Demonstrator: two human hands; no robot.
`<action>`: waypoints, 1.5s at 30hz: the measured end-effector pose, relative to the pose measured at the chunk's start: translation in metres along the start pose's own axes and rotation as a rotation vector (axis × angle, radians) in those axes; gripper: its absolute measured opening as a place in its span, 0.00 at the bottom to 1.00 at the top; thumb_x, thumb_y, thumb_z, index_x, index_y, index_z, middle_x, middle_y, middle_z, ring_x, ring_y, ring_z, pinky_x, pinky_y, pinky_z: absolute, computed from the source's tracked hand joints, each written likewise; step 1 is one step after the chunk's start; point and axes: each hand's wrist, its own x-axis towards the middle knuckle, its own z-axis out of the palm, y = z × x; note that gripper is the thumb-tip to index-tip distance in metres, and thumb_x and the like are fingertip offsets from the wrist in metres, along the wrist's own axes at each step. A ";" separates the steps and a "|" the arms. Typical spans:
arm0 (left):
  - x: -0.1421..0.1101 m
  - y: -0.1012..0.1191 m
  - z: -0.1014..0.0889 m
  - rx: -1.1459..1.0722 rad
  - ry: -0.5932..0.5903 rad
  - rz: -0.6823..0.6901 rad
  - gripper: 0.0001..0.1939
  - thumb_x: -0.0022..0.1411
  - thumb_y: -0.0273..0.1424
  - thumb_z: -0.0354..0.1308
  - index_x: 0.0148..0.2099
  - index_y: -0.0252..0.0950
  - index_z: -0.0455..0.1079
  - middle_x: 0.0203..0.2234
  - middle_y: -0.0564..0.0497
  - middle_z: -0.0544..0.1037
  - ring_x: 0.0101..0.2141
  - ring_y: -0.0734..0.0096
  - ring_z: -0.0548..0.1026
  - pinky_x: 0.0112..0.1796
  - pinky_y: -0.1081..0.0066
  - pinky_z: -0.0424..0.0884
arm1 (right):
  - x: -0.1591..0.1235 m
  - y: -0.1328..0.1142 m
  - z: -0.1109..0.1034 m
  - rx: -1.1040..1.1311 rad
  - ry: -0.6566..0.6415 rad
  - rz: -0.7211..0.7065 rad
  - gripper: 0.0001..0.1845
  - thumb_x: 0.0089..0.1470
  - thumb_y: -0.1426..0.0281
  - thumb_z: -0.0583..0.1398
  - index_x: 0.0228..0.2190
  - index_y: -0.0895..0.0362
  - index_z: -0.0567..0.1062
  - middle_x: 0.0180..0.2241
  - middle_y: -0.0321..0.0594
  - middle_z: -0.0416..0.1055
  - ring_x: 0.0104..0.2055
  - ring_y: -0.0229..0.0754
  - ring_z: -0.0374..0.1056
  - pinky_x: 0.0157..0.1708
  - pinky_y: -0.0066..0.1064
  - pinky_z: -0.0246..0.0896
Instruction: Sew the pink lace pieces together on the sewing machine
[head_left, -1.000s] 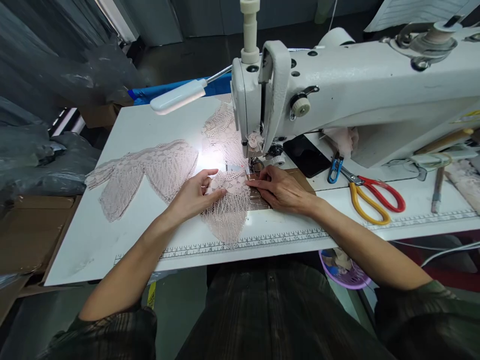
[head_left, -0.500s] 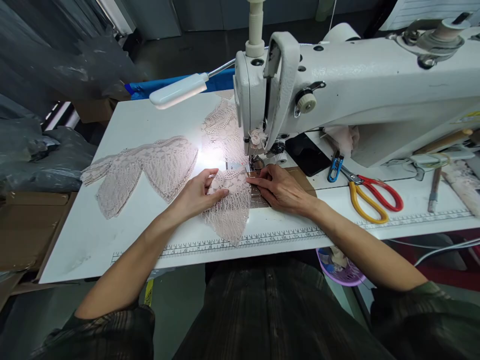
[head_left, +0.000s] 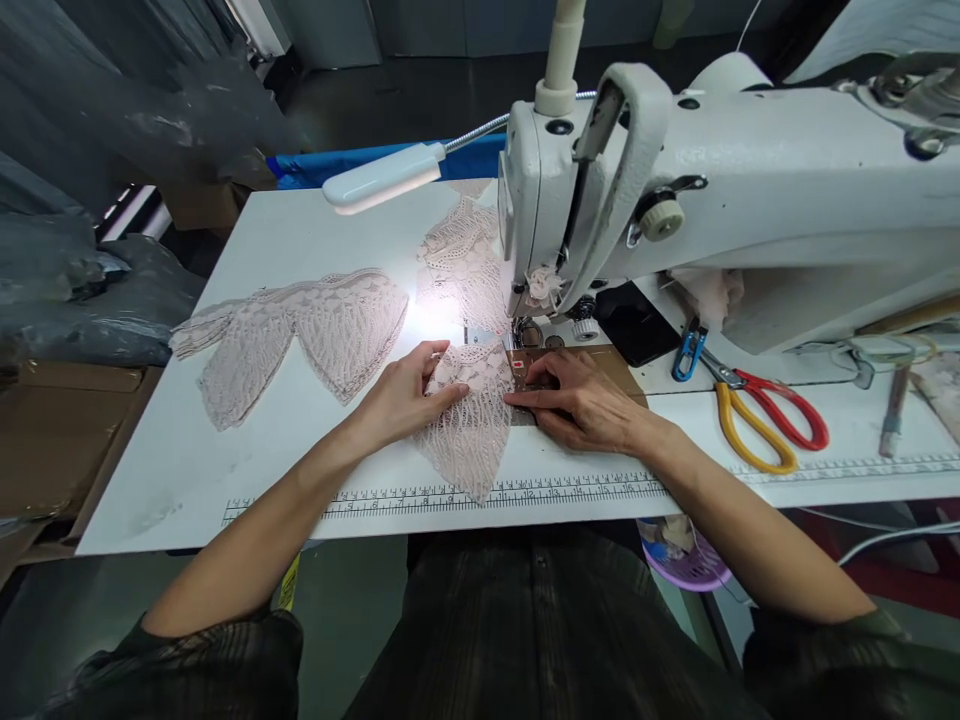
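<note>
A pale pink lace piece with a pointed lower end lies in front of the presser foot of a white sewing machine. My left hand holds its left side, thumb on top and the other fingers at the edge, partly hidden. At the right edge of the lace, my right hand touches it with a stretched index finger. Its other fingers are bent and apart, over the metal plate. More lace lies behind the presser foot, under the lamp's glare.
A stack of lace pieces lies to the left. A lamp hangs over the table. To the right are a dark phone-like slab, blue thread snips and scissors. A ruler strip runs along the front edge.
My right hand has slid toward me along the lace's right edge, away from the presser foot. My left hand keeps its hold. The view has shifted, so the machine appears farther right.
</note>
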 end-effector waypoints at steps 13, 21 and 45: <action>0.002 -0.010 -0.005 0.081 0.028 0.050 0.39 0.61 0.50 0.56 0.67 0.34 0.55 0.30 0.52 0.70 0.26 0.71 0.69 0.27 0.72 0.64 | -0.001 0.001 0.003 -0.011 0.012 -0.006 0.19 0.61 0.70 0.56 0.50 0.46 0.78 0.46 0.46 0.67 0.50 0.47 0.63 0.50 0.47 0.60; 0.015 -0.008 -0.003 0.434 0.209 0.615 0.19 0.69 0.44 0.50 0.49 0.36 0.74 0.40 0.44 0.77 0.35 0.66 0.74 0.32 0.67 0.71 | 0.001 0.001 0.002 -0.004 0.007 -0.002 0.19 0.60 0.71 0.56 0.50 0.45 0.78 0.45 0.46 0.68 0.50 0.48 0.64 0.49 0.46 0.59; 0.052 0.014 0.022 0.814 -0.001 0.793 0.23 0.73 0.37 0.43 0.60 0.25 0.65 0.61 0.32 0.64 0.51 0.49 0.69 0.49 0.54 0.64 | 0.002 0.003 0.007 -0.141 0.072 0.051 0.18 0.60 0.71 0.55 0.49 0.52 0.78 0.44 0.49 0.66 0.49 0.52 0.57 0.47 0.46 0.56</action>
